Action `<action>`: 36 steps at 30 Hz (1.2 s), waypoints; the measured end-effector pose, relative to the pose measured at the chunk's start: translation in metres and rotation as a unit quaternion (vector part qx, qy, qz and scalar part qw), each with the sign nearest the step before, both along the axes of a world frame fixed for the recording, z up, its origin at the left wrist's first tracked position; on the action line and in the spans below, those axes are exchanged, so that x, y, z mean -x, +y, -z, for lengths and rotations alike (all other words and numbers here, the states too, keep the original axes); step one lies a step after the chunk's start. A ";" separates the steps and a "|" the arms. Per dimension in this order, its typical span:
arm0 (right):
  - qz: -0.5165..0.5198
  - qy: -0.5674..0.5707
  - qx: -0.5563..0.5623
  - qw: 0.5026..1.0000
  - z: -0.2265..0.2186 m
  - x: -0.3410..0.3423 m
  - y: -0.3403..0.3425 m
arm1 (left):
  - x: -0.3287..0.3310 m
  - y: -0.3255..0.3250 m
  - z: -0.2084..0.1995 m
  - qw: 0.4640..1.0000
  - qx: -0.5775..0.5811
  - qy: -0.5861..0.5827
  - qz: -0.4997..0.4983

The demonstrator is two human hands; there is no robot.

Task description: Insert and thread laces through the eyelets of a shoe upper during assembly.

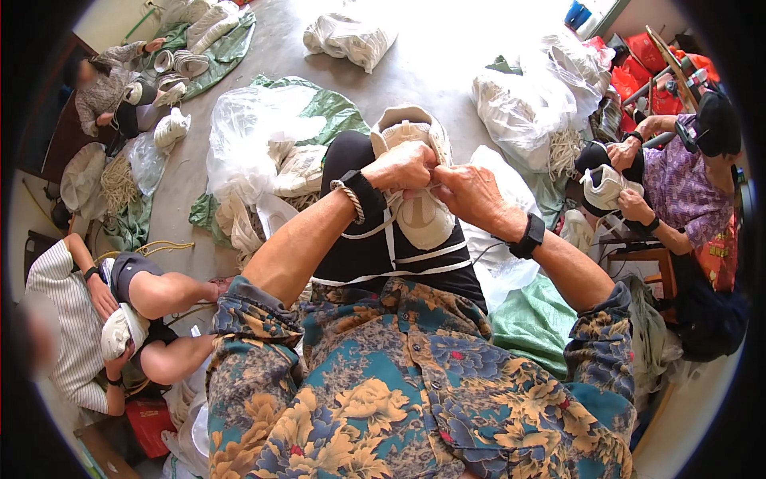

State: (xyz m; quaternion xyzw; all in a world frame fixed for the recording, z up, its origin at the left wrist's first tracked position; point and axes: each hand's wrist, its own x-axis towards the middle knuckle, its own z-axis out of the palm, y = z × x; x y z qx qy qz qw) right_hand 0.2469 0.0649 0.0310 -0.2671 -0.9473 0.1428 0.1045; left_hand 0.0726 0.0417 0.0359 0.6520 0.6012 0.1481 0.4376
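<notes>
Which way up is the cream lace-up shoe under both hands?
Upright: the cream shoe shows its upper, toe and ankle opening from above.

Open floor (279, 60) ahead, both sides crowded
Beyond the held shoe (427, 227), a gap runs far between clear bags (259, 128) left and white bags (523, 104) right; a wrapped bundle (349, 40) obstructs its far left.

Ahead of the left hand (403, 169) and the right hand (479, 195), a smooth grey floor (275, 52) spreads out, washed nearly white straight beyond them by strong glare (455, 48). Far off to the left of the left hand are a pale wall (112, 20) and a dark brown panel (56, 136), while some brown wooden furniture (667, 279), partly hidden, stands well to the right of the right hand
</notes>
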 end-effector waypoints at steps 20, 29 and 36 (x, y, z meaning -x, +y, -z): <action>-0.006 0.002 0.041 0.999 0.004 -0.001 0.005 | -0.013 -0.030 0.015 0.950 -0.278 0.127 -0.055; -0.008 0.012 0.054 0.998 0.003 -0.004 0.007 | 0.014 -0.037 0.002 0.888 -0.392 0.198 -0.135; -0.007 0.110 0.077 0.991 -0.007 0.004 0.014 | 0.115 -0.061 -0.006 0.830 -0.350 -0.016 -0.435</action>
